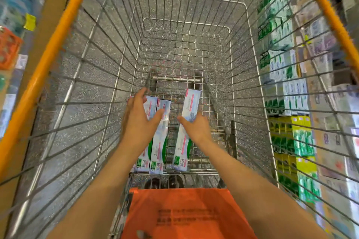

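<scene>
My left hand point(138, 120) lay flat, fingers spread, on two toothpaste boxes point(160, 145), pressing them side by side on the floor of the cart point(242, 64). My right hand point(196, 128) gripped a third box point(191, 103) just right of them, far end tilted up, likely to lay it alongside. Nothing else was in the cart; an orange flap point(184, 213) lay behind both hands.

A shop aisle, seen from above a wire shopping cart point(240, 48) with orange rails. Shelves point(310, 87) stacked with boxed goods line both sides, and yellow price tags point(29, 22) hang from their edges.
</scene>
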{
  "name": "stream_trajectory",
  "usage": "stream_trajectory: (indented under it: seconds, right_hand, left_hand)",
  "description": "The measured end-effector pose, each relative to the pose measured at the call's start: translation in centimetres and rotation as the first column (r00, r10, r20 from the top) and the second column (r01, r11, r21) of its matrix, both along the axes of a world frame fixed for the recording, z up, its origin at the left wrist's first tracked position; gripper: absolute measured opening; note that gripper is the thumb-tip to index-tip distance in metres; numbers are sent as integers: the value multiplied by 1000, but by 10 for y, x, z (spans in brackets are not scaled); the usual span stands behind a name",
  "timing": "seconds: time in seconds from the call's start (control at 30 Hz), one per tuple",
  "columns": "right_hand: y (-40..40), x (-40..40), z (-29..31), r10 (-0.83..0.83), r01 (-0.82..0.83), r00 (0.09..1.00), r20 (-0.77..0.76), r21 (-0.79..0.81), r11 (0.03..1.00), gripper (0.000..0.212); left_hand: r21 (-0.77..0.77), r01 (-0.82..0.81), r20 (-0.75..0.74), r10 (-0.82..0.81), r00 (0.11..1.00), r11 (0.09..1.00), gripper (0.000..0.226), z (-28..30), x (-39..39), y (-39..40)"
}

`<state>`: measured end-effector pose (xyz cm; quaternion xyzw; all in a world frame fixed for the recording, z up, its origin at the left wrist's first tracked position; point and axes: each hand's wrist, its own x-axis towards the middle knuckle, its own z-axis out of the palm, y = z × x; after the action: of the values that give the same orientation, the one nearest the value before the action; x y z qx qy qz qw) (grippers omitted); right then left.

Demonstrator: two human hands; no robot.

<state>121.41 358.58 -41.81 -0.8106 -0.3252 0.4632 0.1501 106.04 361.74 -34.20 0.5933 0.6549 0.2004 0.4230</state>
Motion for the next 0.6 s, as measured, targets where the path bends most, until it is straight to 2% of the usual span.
stream_trajectory:
  seconds: [0.07, 0.2, 0.3, 0.37, 0.43, 0.47, 0.6]
  right_hand:
    - [-4, -9, -25, 47, -48, 999, -6, -70, 996, 74]
    - [-7, -27, -53, 80, -81, 997, -21, -79, 994, 76]
    - [-6, -34, -52, 70, -72, 997, -30, -85, 994, 80]
    - [-4, -32, -51, 82, -84, 996, -21, -102, 991, 70]
    - [-3, -26, -53, 112, -114, 994, -18, -128, 985, 42]
    - [-3, -24, -53, 112, -114, 993, -26, -128, 985, 37]
    - [1, -22, -46, 157, -161, 987, -40, -127, 979, 54]
  left_hand:
    - [13, -2, 5, 2, 1000, 1000, 68, -4, -4, 1]
    - [19, -13, 2, 13, 1000, 1000, 70, -11, -9, 2]
    - [24, -13, 4, 13, 1000, 1000, 70, -13, -10, 2]
    - [38, -11, 7, 11, 1000, 999, 69, -12, -10, 3]
    - [40, -3, -12, 4, 1000, 999, 69, -11, -8, 4]
    - [33, 2, -25, -2, 1000, 999, 70, -11, -7, 5]
    - [-18, 28, -30, -28, 999, 999, 70, -8, 1, 4]
